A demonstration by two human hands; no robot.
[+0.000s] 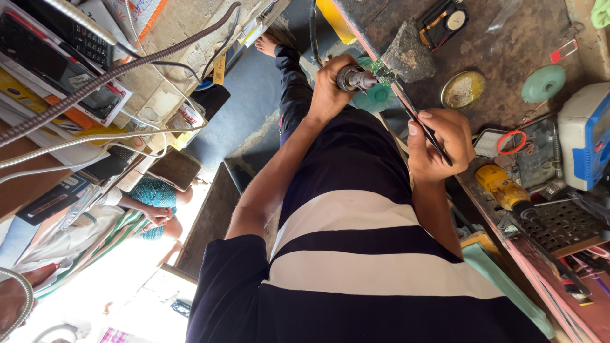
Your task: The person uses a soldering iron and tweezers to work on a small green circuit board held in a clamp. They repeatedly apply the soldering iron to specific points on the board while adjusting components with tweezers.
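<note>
My left hand is closed around a short metal cylinder with a small green circuit board at its end. It holds this over my lap, at the edge of the workbench. My right hand grips a thin black rod-like tool. The tool's tip points up towards the green board, and I cannot tell whether it touches. A rough grey stone block sits on the bench just beyond the board. My dark, white-striped shirt fills the lower middle.
The bench holds a round tin of paste, a green disc, a red ring, a yellow-handled tool, a white and blue device and a perforated metal plate. Shelves with boxes and cables stand left. Another person sits lower left.
</note>
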